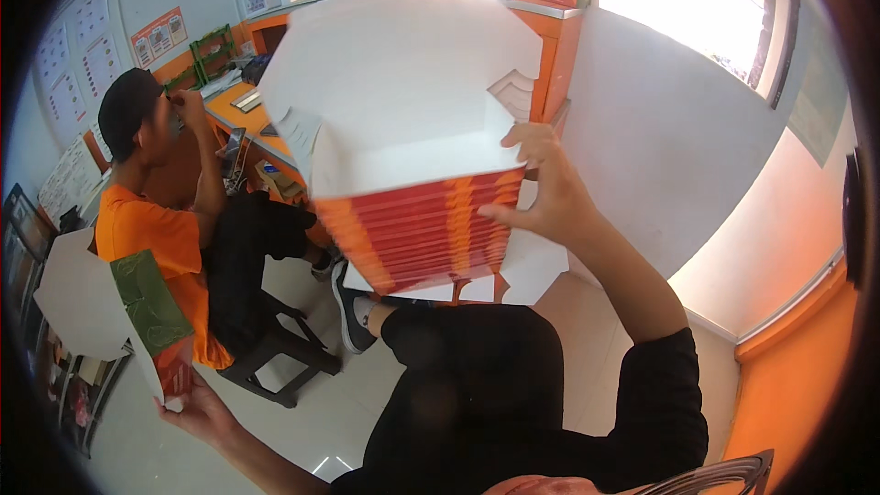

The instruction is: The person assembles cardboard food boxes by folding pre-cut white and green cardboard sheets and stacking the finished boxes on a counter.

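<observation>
A stack of nested red-and-orange cardboard food boxes [412, 234] is held up in front of me, white inside, with a big white lid flap [403, 64] standing open at the back. My right hand [555, 188] grips the stack's right side, fingers over the top rim and thumb against the printed front. Down at the lower left, my left hand [203, 411] pinches the bottom corner of a single cardboard box [151, 312], seen side-on, with green and red print and a white flap. The two are well apart. White flaps [536, 261] show beneath the stack.
A person in an orange shirt [151, 229] sits on a dark stool [289, 362] at the left, one hand raised to the head. Behind the stack runs an orange counter [234, 119]. A pale wall [678, 147] with a bright window [692, 14] stands at the right.
</observation>
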Demonstrator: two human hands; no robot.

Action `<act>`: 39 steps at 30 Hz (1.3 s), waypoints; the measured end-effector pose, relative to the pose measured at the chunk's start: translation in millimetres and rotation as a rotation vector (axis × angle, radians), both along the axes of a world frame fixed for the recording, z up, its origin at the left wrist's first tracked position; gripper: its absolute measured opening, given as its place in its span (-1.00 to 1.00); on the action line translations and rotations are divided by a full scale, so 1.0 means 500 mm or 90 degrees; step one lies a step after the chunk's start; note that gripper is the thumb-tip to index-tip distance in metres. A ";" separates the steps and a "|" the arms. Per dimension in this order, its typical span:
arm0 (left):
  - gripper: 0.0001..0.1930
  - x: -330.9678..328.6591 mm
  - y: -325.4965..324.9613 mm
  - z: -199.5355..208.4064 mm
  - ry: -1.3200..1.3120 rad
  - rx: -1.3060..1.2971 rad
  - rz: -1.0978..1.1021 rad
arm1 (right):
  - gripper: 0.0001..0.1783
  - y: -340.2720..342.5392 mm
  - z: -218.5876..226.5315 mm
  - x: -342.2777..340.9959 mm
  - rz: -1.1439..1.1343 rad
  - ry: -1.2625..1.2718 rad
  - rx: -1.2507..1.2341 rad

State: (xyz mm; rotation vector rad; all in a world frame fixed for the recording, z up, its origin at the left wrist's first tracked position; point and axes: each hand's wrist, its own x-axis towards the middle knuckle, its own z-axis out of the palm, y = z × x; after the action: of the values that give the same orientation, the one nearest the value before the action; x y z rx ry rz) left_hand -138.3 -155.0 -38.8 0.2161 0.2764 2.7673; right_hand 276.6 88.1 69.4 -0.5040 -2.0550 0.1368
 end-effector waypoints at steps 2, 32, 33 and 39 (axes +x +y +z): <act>-0.50 -0.010 0.006 -0.010 0.038 0.022 -0.016 | -0.37 -0.014 0.014 -0.016 -0.017 -0.042 0.089; 0.33 0.321 0.336 0.309 0.907 -0.155 0.005 | -0.12 0.024 0.027 -0.034 0.133 0.249 -0.036; 0.31 0.326 0.334 0.320 0.961 -0.145 0.064 | -0.16 0.026 0.021 -0.028 0.105 0.233 -0.033; 0.09 0.293 0.364 0.345 1.065 -0.252 0.109 | -0.59 0.033 0.041 -0.007 0.006 0.190 0.113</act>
State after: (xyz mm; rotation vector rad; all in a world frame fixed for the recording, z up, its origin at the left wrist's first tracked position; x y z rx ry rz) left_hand 8.4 27.0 133.7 2.3240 1.1701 1.8257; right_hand 273.0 104.7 90.0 -0.3404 -1.7578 0.0315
